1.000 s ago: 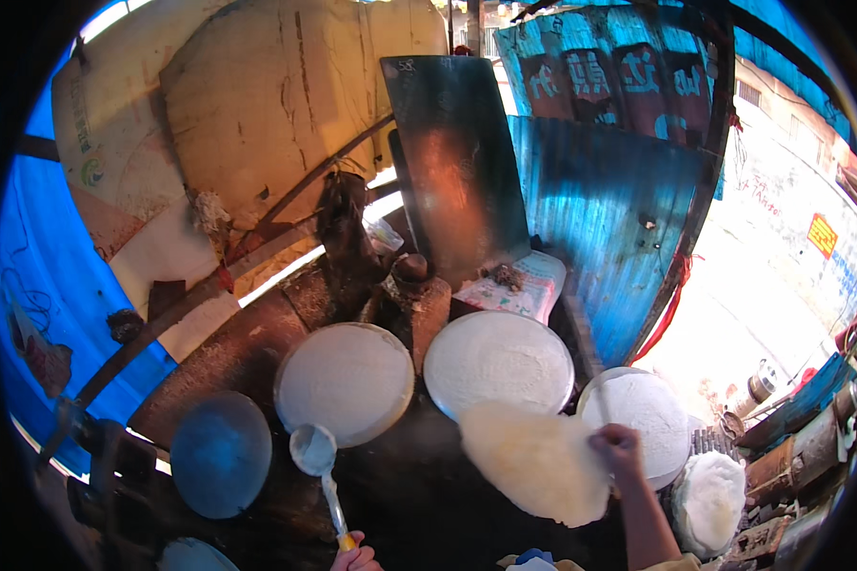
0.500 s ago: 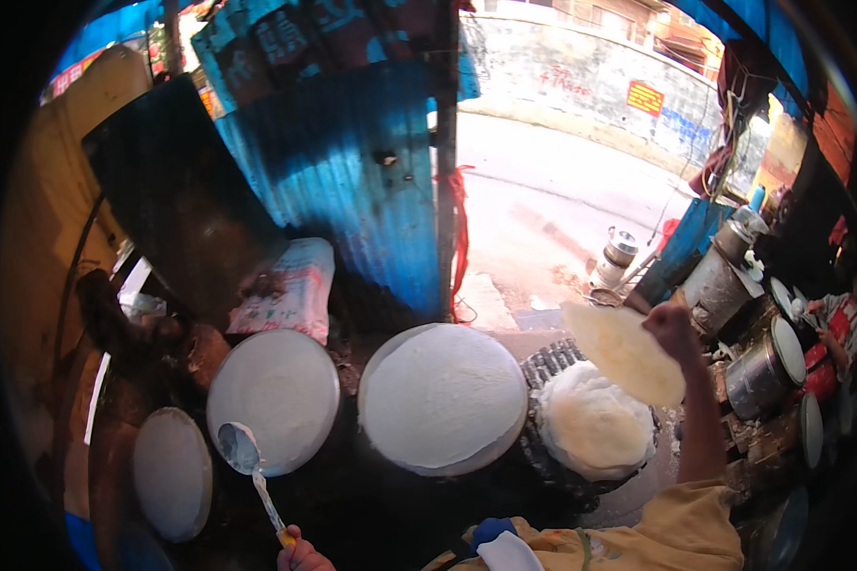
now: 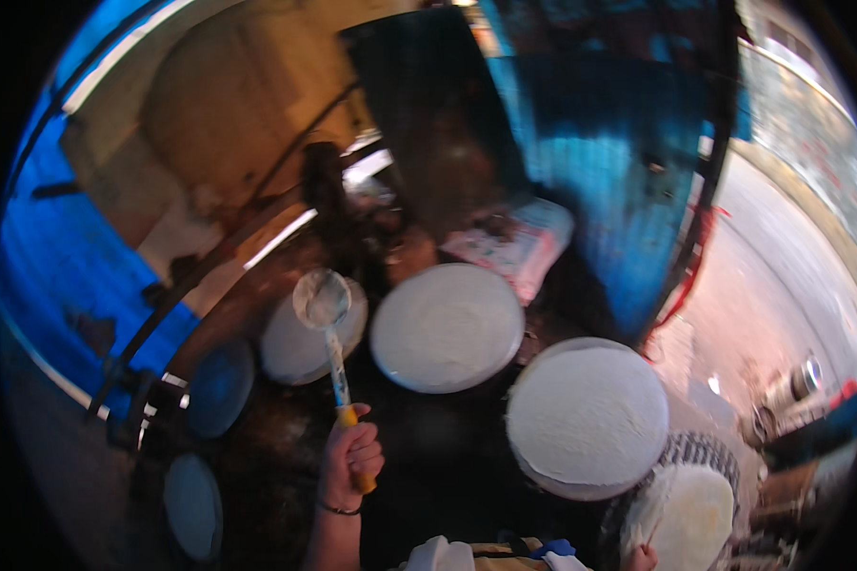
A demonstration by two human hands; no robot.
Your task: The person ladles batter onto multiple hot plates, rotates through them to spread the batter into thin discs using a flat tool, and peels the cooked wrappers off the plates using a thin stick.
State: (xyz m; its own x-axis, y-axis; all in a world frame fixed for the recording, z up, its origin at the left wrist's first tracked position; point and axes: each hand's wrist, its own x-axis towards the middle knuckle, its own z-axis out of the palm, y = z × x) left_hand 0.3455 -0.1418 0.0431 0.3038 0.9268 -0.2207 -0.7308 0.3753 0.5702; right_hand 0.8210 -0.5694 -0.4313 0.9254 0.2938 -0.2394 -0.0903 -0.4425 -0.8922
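My left hand (image 3: pixel 351 459) is wrapped around the yellow handle of a ladle (image 3: pixel 339 366). Its batter-smeared bowl is raised in front of a small round griddle (image 3: pixel 293 344). To the right of that lies a larger griddle with a pale sheet (image 3: pixel 448 328), then a round griddle with a thick white batter sheet (image 3: pixel 588 411). At the lower right, my right hand (image 3: pixel 641 558) is closed on what looks like a thin stick (image 3: pixel 654 529), beside a pale flatbread (image 3: pixel 692 514) lying over a dark woven basket (image 3: pixel 703 451). Most of this hand is cut off by the lower edge.
More round plates (image 3: pixel 192 504) stand at the left. A printed sack (image 3: pixel 528 243) and a leaning dark panel (image 3: pixel 438 124) are behind the griddles. Blue corrugated sheeting (image 3: pixel 609 190) borders the sunlit street (image 3: pixel 781 276). A metal canister (image 3: pixel 800 381) stands at the far right.
The view has swung left. My left hand has lifted the ladle up and away over the small griddle. My right hand has come down from holding a flatbread aloft, and a flatbread now lies on the basket.
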